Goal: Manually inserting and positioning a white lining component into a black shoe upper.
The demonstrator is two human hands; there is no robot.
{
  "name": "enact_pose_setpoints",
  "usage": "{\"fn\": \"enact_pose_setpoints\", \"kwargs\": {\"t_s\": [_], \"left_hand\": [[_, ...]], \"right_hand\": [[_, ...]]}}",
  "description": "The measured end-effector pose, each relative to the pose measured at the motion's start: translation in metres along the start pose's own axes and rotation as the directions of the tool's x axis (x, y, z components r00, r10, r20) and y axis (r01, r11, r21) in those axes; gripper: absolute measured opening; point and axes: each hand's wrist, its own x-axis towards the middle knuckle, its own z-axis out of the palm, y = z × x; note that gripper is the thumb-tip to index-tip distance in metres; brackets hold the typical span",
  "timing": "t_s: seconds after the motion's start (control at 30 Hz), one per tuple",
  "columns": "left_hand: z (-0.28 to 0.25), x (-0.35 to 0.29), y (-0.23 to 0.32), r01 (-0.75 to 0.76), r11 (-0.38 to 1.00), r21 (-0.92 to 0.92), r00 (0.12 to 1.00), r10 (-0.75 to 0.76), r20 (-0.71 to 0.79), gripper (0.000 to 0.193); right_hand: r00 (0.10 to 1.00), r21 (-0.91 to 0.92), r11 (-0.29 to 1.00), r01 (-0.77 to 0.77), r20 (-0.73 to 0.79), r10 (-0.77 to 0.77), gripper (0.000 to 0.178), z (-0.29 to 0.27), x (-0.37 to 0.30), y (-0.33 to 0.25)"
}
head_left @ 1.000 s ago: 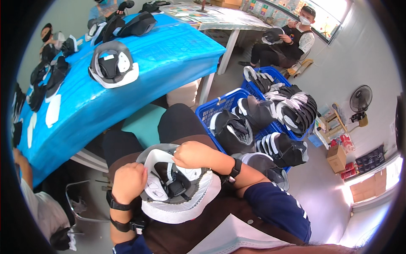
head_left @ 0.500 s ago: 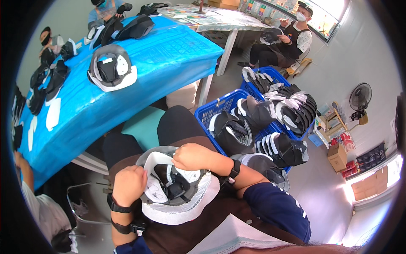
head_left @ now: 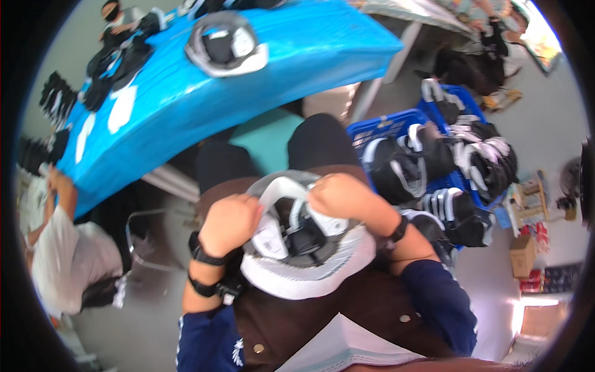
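Upside down over my lap is a cap point(head_left: 322, 273) with a grey shell and a broad white brim toward me. White panels and a black piece show inside it. My left hand point(head_left: 230, 224) closes on the left part of its far rim, where a white band point(head_left: 286, 190) stands up. My right hand point(head_left: 338, 197) pinches the same rim farther right, fingers curled inward. The fingertips of both hands are partly hidden by the hands themselves. Another similar cap point(head_left: 251, 65) lies upturned on the blue-covered table point(head_left: 266, 96), out of my reach of grip.
Blue baskets point(head_left: 387, 124) full of black, grey and white caps point(head_left: 396, 167) stand to my right. A teal stool point(head_left: 266, 139) is before my knees. At the left sits a person in a white shirt point(head_left: 74, 260). More black caps point(head_left: 127, 59) lie along the table's left part.
The view has swung, so the whole scene sits farther right or higher. Both hands still hold the cap's far rim; the cap is turned slightly, and my right hand has shifted a little along it.
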Motion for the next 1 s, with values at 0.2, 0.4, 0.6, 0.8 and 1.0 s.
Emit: {"fn": "enact_pose_setpoints", "kwargs": {"t_s": [0.2, 0.4, 0.6, 0.8, 1.0], "left_hand": [[0.006, 0.000, -0.006, 0.065, 0.996, -0.064, 0.997, -0.062, 0.052, 0.022], [0.009, -0.004, -0.006, 0.097, 0.992, -0.086, 0.993, -0.091, 0.070, 0.021], [0.009, -0.001, -0.009, 0.121, 0.984, -0.133, 0.990, -0.109, 0.087, 0.025], [0.011, 0.004, -0.009, 0.146, 0.973, -0.180, 0.987, -0.130, 0.099, 0.025], [0.011, 0.005, -0.006, 0.164, 0.975, -0.150, 0.983, -0.148, 0.111, 0.025]], "right_hand": [[0.993, 0.113, 0.991, -0.078, -0.075, 0.086, 0.022, -0.006, 0.003, -0.004], [0.991, 0.105, 0.994, -0.038, -0.127, 0.052, 0.024, 0.005, 0.001, -0.003], [0.991, 0.059, 0.996, -0.064, -0.112, 0.070, 0.025, 0.005, 0.003, -0.004], [0.993, 0.005, 0.993, -0.116, -0.029, 0.116, 0.029, 0.007, 0.006, -0.004], [0.994, -0.029, 0.994, -0.110, 0.020, 0.110, 0.030, 0.004, 0.009, -0.005]]}}
